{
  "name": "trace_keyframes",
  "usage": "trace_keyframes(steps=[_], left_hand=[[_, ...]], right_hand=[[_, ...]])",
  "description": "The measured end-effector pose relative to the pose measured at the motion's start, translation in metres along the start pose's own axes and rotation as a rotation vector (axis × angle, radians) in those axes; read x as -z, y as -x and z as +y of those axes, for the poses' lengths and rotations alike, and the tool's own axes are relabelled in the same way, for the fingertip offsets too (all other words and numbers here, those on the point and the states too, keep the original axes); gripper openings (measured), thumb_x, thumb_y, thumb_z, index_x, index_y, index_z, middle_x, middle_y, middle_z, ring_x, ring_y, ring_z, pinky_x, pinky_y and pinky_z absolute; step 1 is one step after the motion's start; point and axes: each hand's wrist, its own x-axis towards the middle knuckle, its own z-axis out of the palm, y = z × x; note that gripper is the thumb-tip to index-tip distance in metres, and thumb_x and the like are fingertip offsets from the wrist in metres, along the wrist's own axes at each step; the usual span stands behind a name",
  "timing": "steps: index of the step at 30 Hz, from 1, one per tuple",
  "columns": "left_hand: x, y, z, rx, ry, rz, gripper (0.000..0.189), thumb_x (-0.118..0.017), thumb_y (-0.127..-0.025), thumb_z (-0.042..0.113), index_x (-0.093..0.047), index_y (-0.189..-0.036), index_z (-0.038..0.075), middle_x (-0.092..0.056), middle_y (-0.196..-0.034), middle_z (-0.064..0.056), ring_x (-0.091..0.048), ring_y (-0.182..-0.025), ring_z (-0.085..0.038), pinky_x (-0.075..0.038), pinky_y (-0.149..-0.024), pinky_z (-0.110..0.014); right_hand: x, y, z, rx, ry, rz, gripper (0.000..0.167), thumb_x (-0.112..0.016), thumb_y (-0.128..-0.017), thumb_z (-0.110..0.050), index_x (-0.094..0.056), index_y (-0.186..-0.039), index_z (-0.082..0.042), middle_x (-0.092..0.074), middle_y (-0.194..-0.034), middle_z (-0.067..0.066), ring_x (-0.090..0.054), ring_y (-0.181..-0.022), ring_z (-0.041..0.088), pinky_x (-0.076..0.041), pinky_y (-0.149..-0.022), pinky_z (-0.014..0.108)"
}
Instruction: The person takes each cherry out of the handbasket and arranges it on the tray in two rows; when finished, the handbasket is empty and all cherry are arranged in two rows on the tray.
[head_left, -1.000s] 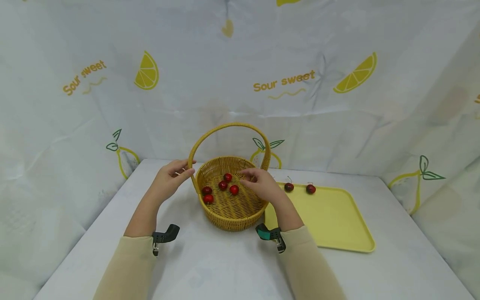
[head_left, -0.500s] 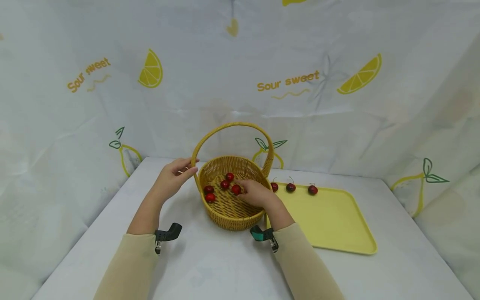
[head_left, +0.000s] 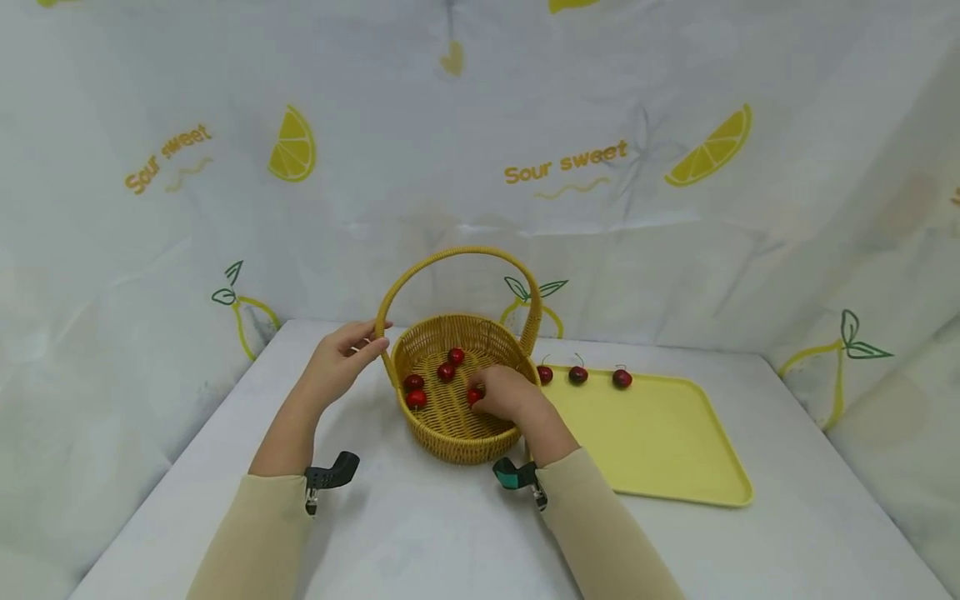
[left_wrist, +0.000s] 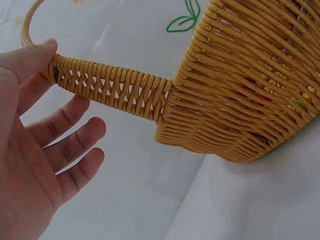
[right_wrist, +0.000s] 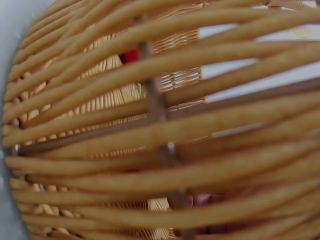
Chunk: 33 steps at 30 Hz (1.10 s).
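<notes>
A round wicker basket (head_left: 450,450) with a tall arched handle (head_left: 465,250) stands on the table. My left hand (head_left: 341,358) grips the handle's left side near its base; in the left wrist view the thumb and index finger pinch the woven handle (left_wrist: 115,87), the other fingers loosely bent. My right hand (head_left: 510,396) reaches inside the basket, its fingertips around a red cherry (head_left: 475,396) on the right, partly hidden. More cherries (head_left: 416,399) lie at the basket's left and back. In the right wrist view the basket wall (right_wrist: 160,130) hides the hand's fingers.
A yellow tray (head_left: 675,442) lies to the right of the basket, with three dark stemmed cherries (head_left: 577,375) along its back edge. White cloth (head_left: 405,533) covers the table. A lemon-printed curtain (head_left: 450,150) hangs behind.
My right hand has lowered into the basket and taken hold of the cherry at the right, which has shifted slightly toward me and right. My left hand keeps its hold on the handle.
</notes>
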Motion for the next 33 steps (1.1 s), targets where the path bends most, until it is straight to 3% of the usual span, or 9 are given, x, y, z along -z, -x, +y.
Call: trace_keyframes(steps=[4, 11, 16, 21, 24, 28, 33], left_hand=[[-0.002, 0.001, 0.006, 0.011, 0.003, -0.001, 0.035, -0.063, -0.104, 0.016, -0.065, -0.137, 0.005, -0.066, -0.113, -0.015, -0.059, -0.102, -0.028, -0.049, -0.085, -0.041], [0.005, 0.010, 0.041, 0.024, -0.006, -0.011, 0.035, -0.061, -0.105, 0.013, -0.064, -0.136, -0.002, -0.065, -0.111, -0.018, -0.060, -0.100, -0.028, -0.050, -0.084, -0.036], [0.006, 0.011, 0.044, 0.022, 0.007, -0.010, 0.034, -0.062, -0.104, 0.012, -0.065, -0.135, -0.002, -0.065, -0.112, -0.020, -0.059, -0.101, -0.030, -0.049, -0.085, -0.038], [0.001, 0.006, 0.025, 0.019, 0.018, -0.008, 0.035, -0.064, -0.104, 0.016, -0.065, -0.136, 0.002, -0.065, -0.113, -0.018, -0.059, -0.104, -0.029, -0.049, -0.088, -0.041], [0.002, 0.006, 0.027, 0.014, 0.007, -0.006, 0.035, -0.064, -0.104, 0.016, -0.065, -0.136, 0.002, -0.065, -0.113, -0.017, -0.059, -0.103, -0.029, -0.049, -0.088, -0.041], [0.006, 0.010, 0.043, 0.014, 0.006, -0.012, 0.034, -0.062, -0.104, 0.013, -0.065, -0.135, -0.002, -0.065, -0.112, -0.020, -0.059, -0.103, -0.030, -0.049, -0.088, -0.040], [0.004, 0.011, 0.041, 0.017, 0.011, -0.014, 0.034, -0.062, -0.104, 0.013, -0.065, -0.135, -0.002, -0.065, -0.111, -0.020, -0.059, -0.103, -0.030, -0.049, -0.087, -0.041]], right_hand=[[0.000, 0.001, -0.001, -0.015, 0.028, 0.010, 0.023, -0.080, -0.091, -0.020, -0.076, -0.112, -0.012, -0.065, -0.097, -0.001, -0.056, -0.089, 0.018, -0.051, -0.082, 0.035], [0.005, 0.002, -0.002, -0.010, -0.022, 0.053, 0.017, -0.084, -0.088, -0.026, -0.076, -0.092, -0.012, -0.065, -0.083, -0.003, -0.058, -0.078, 0.015, -0.051, -0.072, 0.030], [0.013, 0.006, -0.001, 0.029, -0.153, 0.117, 0.021, -0.085, -0.087, -0.031, -0.077, -0.096, -0.013, -0.068, -0.091, -0.003, -0.059, -0.081, 0.014, -0.053, -0.073, 0.029], [0.031, 0.019, 0.000, 0.039, -0.265, 0.173, 0.023, -0.083, -0.089, -0.032, -0.077, -0.101, -0.014, -0.069, -0.098, -0.002, -0.060, -0.084, 0.016, -0.053, -0.073, 0.033], [0.044, 0.026, 0.002, 0.044, -0.304, 0.201, 0.025, -0.080, -0.091, -0.035, -0.077, -0.105, -0.015, -0.070, -0.100, -0.002, -0.062, -0.086, 0.017, -0.053, -0.073, 0.034], [0.062, 0.039, 0.006, 0.046, -0.363, 0.225, 0.030, -0.076, -0.094, -0.037, -0.076, -0.113, -0.014, -0.068, -0.100, 0.000, -0.061, -0.090, 0.021, -0.053, -0.074, 0.036], [0.079, 0.054, 0.019, 0.047, -0.459, 0.250, 0.034, -0.072, -0.097, -0.033, -0.074, -0.121, -0.010, -0.066, -0.101, 0.006, -0.061, -0.080, 0.026, -0.054, -0.065, 0.036]])
